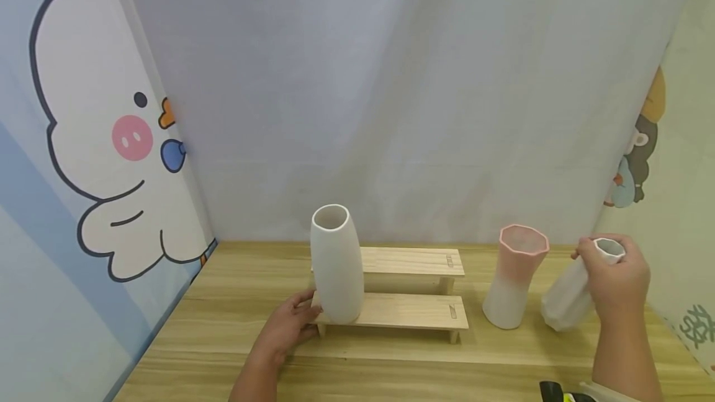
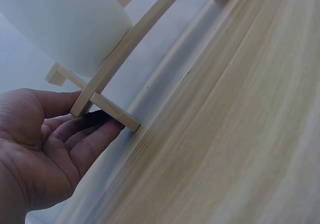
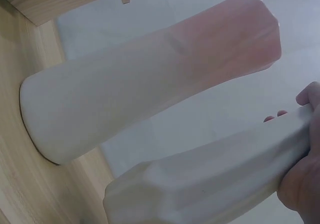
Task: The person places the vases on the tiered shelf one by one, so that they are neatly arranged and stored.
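My left hand (image 1: 288,326) holds the left end of a two-step wooden stand (image 1: 402,311). In the left wrist view its thumb lies at the board's end and the fingers (image 2: 95,146) curl at the leg beneath. A tall smooth white vase (image 1: 337,268) stands upright on the lower step, just beside that hand. At the right, my right hand (image 1: 620,275) grips a white faceted vase (image 1: 565,301) round its neck, just below the rim. This vase leans, its mouth toward the right. Left of it, a pink-and-white vase (image 1: 511,284) stands upright on the table.
The wooden table (image 1: 195,321) runs back to a pale curtain (image 1: 363,98). A cartoon-printed panel (image 1: 89,160) borders the left side, and another printed panel (image 1: 670,228) the right. The stand's upper step (image 1: 410,260) sits behind the lower one.
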Demonstrator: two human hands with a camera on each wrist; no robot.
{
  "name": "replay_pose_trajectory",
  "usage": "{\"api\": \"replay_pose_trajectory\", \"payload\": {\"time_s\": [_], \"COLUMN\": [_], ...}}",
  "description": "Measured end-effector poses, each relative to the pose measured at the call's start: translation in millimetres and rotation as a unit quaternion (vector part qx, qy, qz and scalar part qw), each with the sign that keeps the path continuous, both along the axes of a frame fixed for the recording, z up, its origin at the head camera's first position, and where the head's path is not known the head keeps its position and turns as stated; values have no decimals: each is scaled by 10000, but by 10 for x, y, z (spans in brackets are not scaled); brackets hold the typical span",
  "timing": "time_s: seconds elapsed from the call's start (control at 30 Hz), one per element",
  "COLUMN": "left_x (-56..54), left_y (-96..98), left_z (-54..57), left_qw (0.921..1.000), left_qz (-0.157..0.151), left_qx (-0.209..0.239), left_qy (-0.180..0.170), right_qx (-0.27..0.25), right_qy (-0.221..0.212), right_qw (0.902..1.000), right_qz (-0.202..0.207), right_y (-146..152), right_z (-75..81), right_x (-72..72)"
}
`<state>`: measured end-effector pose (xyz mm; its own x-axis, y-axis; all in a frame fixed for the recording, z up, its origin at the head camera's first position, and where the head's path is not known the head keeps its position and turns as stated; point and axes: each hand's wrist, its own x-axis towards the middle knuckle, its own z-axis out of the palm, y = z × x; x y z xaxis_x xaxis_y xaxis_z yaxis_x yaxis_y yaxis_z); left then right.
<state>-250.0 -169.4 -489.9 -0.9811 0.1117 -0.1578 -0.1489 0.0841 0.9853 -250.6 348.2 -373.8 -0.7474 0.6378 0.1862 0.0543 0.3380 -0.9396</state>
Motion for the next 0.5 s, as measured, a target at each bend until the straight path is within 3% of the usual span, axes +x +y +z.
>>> {"api": "replay_pose_trajectory", "payload": {"time_s": [0.5], "left_x": [-14], "left_y": [-16], "left_z": [-18], "left_qw": [10000], "left_qz": [-56], "left_qx": [31], "left_qy": [4], "right_qx": [302], "right_qy": [-249], "right_qw": [9989], "right_qz": [246], "right_y": [-65], "right_z": [219], "right_x": [137]}}
